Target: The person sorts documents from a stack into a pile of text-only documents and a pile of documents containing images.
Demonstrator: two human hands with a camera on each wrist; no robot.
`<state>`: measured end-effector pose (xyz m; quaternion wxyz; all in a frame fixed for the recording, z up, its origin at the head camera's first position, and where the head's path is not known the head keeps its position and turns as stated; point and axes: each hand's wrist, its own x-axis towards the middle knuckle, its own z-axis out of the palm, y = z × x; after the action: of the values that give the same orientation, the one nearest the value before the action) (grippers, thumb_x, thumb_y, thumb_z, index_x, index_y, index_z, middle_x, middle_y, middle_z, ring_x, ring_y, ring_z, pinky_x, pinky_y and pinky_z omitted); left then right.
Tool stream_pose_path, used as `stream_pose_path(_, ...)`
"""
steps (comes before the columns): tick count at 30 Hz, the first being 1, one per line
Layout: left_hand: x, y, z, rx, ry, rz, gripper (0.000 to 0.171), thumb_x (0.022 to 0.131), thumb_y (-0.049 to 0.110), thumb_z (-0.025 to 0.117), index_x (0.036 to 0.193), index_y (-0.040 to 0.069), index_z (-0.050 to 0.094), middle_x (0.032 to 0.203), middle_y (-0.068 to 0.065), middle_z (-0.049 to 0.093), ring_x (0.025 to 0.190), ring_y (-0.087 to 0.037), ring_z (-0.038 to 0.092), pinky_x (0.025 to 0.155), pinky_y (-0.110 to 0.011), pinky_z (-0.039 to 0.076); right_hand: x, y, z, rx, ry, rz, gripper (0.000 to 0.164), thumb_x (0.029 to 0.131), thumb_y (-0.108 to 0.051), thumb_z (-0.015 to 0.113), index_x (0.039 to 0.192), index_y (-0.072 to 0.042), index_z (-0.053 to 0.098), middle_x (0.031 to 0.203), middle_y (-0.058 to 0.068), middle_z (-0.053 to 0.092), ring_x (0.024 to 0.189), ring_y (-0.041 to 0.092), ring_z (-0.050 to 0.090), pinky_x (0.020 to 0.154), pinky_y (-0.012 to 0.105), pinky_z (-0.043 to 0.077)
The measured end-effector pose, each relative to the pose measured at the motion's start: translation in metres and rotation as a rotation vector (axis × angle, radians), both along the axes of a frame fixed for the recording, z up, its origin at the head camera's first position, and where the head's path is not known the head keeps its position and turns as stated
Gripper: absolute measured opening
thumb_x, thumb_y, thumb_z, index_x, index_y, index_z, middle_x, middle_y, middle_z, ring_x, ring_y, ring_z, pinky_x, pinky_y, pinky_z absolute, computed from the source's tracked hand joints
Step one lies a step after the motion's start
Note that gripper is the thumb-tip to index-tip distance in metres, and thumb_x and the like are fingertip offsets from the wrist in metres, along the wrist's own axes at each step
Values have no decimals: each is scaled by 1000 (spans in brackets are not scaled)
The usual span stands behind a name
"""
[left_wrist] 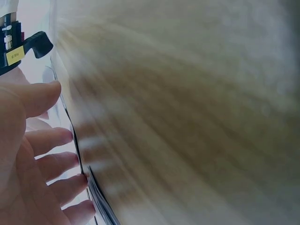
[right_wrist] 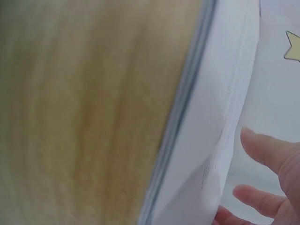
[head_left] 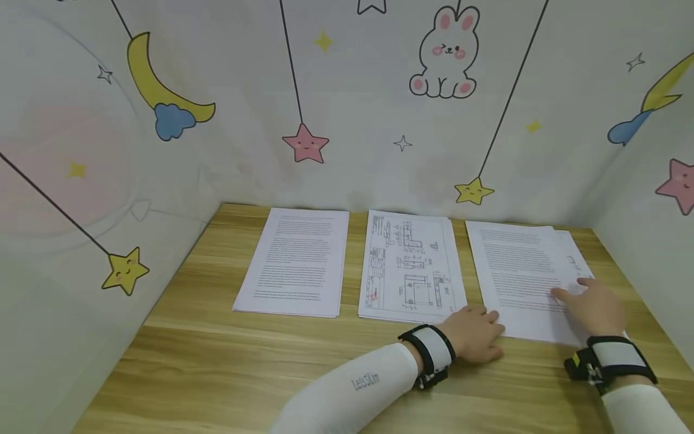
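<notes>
At the right of the table lies a stack of printed sheets (head_left: 512,265), its top page of text shifted left over another sheet (head_left: 576,259) with a small drawing. My left hand (head_left: 474,334) rests, fingers spread, between the near corners of this stack and the middle one. In the left wrist view its fingertips (left_wrist: 70,159) are right at the paper edges. Over the right side of the right stack is my right hand (head_left: 593,307), thumb and index finger extended apart. The right wrist view shows its thumb (right_wrist: 262,145) beside the raised-looking white paper (right_wrist: 201,126).
A stack of technical drawings (head_left: 409,268) lies in the middle of the wooden table (head_left: 217,361), and a stack of text pages (head_left: 295,262) lies to its left. A patterned white curtain (head_left: 368,108) borders the table at the back and sides.
</notes>
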<state>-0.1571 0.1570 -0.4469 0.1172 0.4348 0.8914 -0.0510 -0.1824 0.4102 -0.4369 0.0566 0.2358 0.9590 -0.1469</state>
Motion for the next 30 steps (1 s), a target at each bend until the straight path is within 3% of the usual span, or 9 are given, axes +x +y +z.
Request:
stream_pose_path(8,0,1,1,-14,-18,-2,53,100,59,40,149,39,40,158,19,33,148,-4,29,120,-23,26,-9,27,-5,-309,-31,-173,90,96,-46,54,152,11,14,155,41,17,134,56,29,109,66,32)
stream_pose_path(13,1,4,-1,-17,-19,-6,53,100,59,41,150,40,39,159,19,32,149,-4,28,121,-23,25,-10,49,-17,-422,-109,-188,93,97,-49,53,152,12,8,154,41,17,120,48,37,98,59,40)
stream_pose_path(19,-2,5,-3,10,-51,-4,52,100,58,41,149,39,41,159,18,33,150,-5,26,122,-25,24,-7,61,-23,-469,-114,-144,81,103,-38,43,151,14,3,156,41,7,138,55,25,112,65,31)
stream_pose_path(22,-4,4,-3,81,-105,28,55,100,56,44,150,35,41,157,15,38,147,-4,33,120,-22,28,-3,64,-22,-511,-101,-128,81,104,-39,41,151,14,2,156,40,5,138,54,26,112,65,31)
stream_pose_path(25,-7,3,-3,188,-190,88,60,99,53,47,154,31,36,157,13,39,144,-3,37,117,-18,31,-2,67,-22,-553,-83,-130,81,104,-41,40,152,12,0,156,40,9,126,48,34,104,61,39)
stream_pose_path(30,-11,-1,0,359,-300,188,68,99,52,49,157,26,27,162,8,31,143,-5,40,112,-17,38,-3,69,-21,-610,-58,-203,79,105,-40,39,154,9,0,156,37,17,120,44,38,99,56,42)
